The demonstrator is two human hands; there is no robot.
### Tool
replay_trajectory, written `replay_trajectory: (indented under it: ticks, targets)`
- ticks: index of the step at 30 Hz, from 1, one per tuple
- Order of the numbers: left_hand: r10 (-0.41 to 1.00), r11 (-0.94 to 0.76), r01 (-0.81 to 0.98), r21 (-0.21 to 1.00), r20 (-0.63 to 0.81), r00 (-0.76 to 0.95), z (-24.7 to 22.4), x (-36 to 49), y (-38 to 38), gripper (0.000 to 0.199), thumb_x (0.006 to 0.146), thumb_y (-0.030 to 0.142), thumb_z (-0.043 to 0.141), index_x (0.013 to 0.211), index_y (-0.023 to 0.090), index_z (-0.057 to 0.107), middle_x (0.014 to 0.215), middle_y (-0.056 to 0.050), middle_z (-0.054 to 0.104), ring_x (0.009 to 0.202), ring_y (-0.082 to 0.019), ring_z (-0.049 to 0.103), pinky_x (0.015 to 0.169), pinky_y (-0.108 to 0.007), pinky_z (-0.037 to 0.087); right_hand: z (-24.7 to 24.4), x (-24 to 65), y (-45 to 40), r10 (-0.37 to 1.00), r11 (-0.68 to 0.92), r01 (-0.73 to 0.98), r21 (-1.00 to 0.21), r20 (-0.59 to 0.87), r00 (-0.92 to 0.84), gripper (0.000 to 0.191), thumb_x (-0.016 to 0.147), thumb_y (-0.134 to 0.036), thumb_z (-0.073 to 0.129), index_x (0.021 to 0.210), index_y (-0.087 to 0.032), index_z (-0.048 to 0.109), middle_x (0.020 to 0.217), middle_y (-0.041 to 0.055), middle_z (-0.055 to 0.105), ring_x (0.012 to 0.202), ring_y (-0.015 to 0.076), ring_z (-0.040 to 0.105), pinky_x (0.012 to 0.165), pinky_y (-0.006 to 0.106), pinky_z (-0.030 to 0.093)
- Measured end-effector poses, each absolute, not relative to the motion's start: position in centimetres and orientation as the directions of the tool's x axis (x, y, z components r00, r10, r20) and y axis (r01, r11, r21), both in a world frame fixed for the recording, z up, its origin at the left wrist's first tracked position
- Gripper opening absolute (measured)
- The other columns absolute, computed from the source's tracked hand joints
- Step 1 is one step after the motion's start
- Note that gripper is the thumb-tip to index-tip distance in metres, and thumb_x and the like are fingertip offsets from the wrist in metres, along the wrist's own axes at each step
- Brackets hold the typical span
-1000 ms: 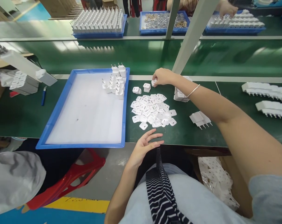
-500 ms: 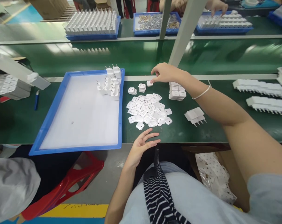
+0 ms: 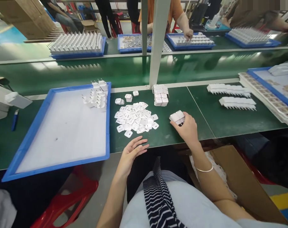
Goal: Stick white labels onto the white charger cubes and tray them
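Observation:
My right hand (image 3: 188, 128) is closed around a short row of white plug adapters (image 3: 177, 116) at the bench, its fingers hiding their pins. My left hand (image 3: 132, 151) rests at the bench's front edge, fingers stretched out and nothing in them. Just beyond it lies a loose pile of flat white square covers (image 3: 136, 117), each with a slot. Behind the pile are small stacks of covers (image 3: 128, 97) and a lone cover (image 3: 135, 93). To their right stands a block of white housings (image 3: 161, 100).
A blue-rimmed tray (image 3: 108, 126) on the left holds several upright plugs (image 3: 98, 96). Rows of plugs (image 3: 238, 102) lie to the right. A metal post (image 3: 158, 44) rises at the back. Across the bench, a co-worker's hand (image 3: 188, 33) is over another tray.
My right hand has come back from the small cover stacks and taken hold of the row of plug adapters. The view has turned to the right. My left hand stays open near the edge.

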State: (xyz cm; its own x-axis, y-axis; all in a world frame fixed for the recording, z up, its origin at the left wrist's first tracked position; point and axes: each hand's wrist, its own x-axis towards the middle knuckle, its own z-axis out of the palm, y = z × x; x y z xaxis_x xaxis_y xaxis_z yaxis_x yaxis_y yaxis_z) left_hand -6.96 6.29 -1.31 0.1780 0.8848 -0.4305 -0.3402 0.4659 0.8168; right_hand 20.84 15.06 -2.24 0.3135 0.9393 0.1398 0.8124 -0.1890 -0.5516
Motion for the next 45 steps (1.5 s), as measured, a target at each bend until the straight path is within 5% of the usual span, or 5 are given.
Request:
replay_trajectory:
  ticks: [10, 18, 23, 34, 45]
  targets:
    - [0.971, 0.200, -0.474, 0.857, -0.239, -0.022, 0.7, -0.8, 4.6, 0.057, 0.076, 0.040, 0.084, 0.127, 0.021, 0.067, 0.136, -0.012, 0.067, 0.127, -0.028, 0.063, 0.108, -0.037, 0.051, -1.1, 14.6, 7.1, 0.868, 0.402, 0.497, -0.769, 0.493, 0.062, 0.061, 0.081, -0.033, 0.076, 0.135, -0.019, 0.052, 0.128, 0.0143, 0.063, 0.115, 0.0296, 0.062, 0.099, 0.046, 0.052]
    - [0.945, 0.156, -0.444, 0.882, -0.264, -0.192, 1.7, 2.3, 4.8, 0.046, 0.072, 0.028, 0.087, 0.113, 0.019, 0.070, 0.119, -0.010, 0.076, 0.105, -0.020, 0.072, 0.090, -0.027, 0.057, -3.7, 10.8, 4.0, 0.815, 0.486, 0.412, -0.771, 0.570, 0.104, 0.069, 0.084, -0.019, 0.068, 0.147, -0.022, 0.042, 0.128, 0.0152, 0.055, 0.115, 0.0303, 0.057, 0.094, 0.049, 0.054]
    - [0.938, 0.138, -0.420, 0.897, -0.254, -0.236, 1.3, 0.5, 4.7, 0.060, 0.067, 0.022, 0.091, 0.122, 0.021, 0.067, 0.115, -0.009, 0.078, 0.102, -0.021, 0.075, 0.090, -0.029, 0.060, -3.1, 11.9, 4.0, 0.795, 0.602, 0.301, -0.740, 0.590, -0.141, 0.078, 0.082, -0.016, 0.066, 0.154, -0.018, 0.035, 0.135, 0.0180, 0.052, 0.125, 0.0327, 0.054, 0.102, 0.053, 0.052]
    - [0.967, 0.004, -0.156, 0.988, -0.044, -0.252, 0.9, -1.9, 4.0, 0.045, 0.070, 0.018, 0.087, 0.112, 0.019, 0.072, 0.119, -0.010, 0.077, 0.112, -0.024, 0.073, 0.101, -0.036, 0.058, -2.5, 12.4, 5.1, 0.870, 0.437, -0.041, -0.898, 0.434, -0.235, 0.036, 0.093, -0.013, 0.060, 0.127, -0.025, 0.061, 0.128, 0.0113, 0.064, 0.120, 0.0266, 0.063, 0.102, 0.049, 0.053]
    - [0.977, -0.031, 0.015, 0.999, 0.034, -0.213, 0.2, -5.0, 3.2, 0.037, 0.073, 0.020, 0.084, 0.109, 0.022, 0.076, 0.121, -0.010, 0.076, 0.115, -0.028, 0.072, 0.105, -0.042, 0.055, -0.1, 14.1, 14.1, 0.946, 0.322, 0.621, -0.714, 0.229, -0.228, 0.019, 0.092, -0.027, 0.060, 0.106, -0.019, 0.071, 0.102, 0.0085, 0.072, 0.086, 0.0233, 0.066, 0.072, 0.037, 0.054]
